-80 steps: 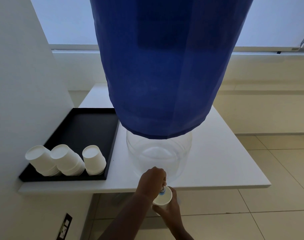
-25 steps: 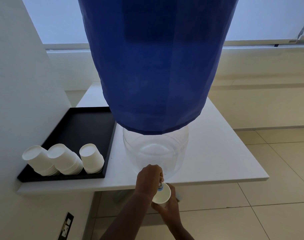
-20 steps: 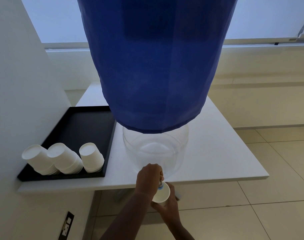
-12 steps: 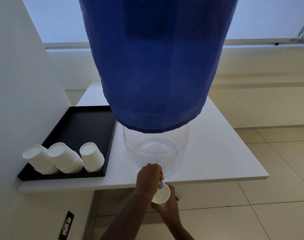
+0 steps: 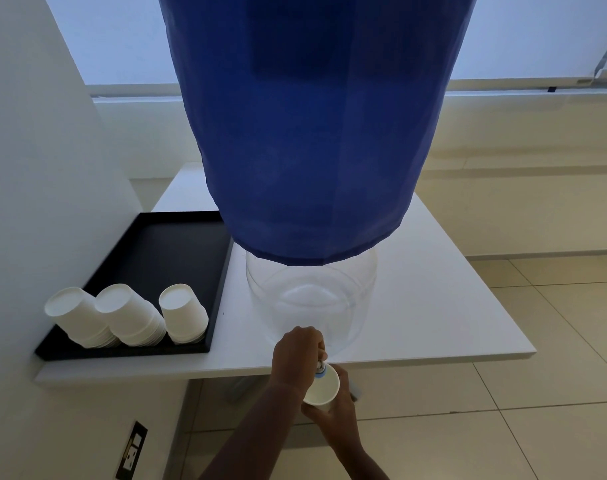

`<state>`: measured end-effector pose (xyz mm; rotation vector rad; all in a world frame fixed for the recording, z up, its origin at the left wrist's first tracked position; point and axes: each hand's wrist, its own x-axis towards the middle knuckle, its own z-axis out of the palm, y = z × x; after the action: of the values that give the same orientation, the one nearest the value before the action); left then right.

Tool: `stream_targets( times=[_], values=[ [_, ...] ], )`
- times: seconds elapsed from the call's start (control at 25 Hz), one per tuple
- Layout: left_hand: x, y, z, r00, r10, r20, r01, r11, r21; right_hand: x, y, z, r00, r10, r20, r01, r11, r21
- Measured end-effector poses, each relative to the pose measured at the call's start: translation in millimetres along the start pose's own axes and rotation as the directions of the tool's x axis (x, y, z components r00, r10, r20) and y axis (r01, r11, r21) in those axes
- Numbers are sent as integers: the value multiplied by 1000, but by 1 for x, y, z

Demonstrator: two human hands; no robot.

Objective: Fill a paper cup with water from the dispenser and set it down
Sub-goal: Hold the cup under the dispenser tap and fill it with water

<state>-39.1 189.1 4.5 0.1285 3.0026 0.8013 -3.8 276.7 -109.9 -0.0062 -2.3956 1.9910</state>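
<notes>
A large water dispenser jar under a blue cloth cover [image 5: 309, 133] stands on the white table [image 5: 433, 306]; its clear base [image 5: 312, 299] shows below the cloth. My left hand [image 5: 295, 358] is closed on the small tap [image 5: 321, 368] at the table's front edge. Just under the tap, off the table edge, my right hand [image 5: 340, 414] grips a white paper cup [image 5: 324, 388] from below, with its mouth up and slightly tilted. I cannot tell the water level inside the cup.
A black tray [image 5: 156, 254] lies left of the jar, holding three stacks of upside-down white paper cups [image 5: 129, 317] at its near end. A white wall [image 5: 35, 168] borders the left. Tiled floor [image 5: 503, 427] lies below; a wall socket [image 5: 131, 452] sits low left.
Both hands keep the same hold at the tap. Only the view has shifted slightly since 3.2 s ago.
</notes>
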Motion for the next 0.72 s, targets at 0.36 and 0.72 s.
stream_targets(
  times=[0.36,0.72],
  values=[
    [0,-2,2,1000,-1,0,1,1000,-13,0,6,1,1000,-10,-10,10,1000,8],
    [1,-3,4,999,14,-30,-14,1000,-16,2,15,3,1000,-23,-21,23,1000,-4]
  ],
)
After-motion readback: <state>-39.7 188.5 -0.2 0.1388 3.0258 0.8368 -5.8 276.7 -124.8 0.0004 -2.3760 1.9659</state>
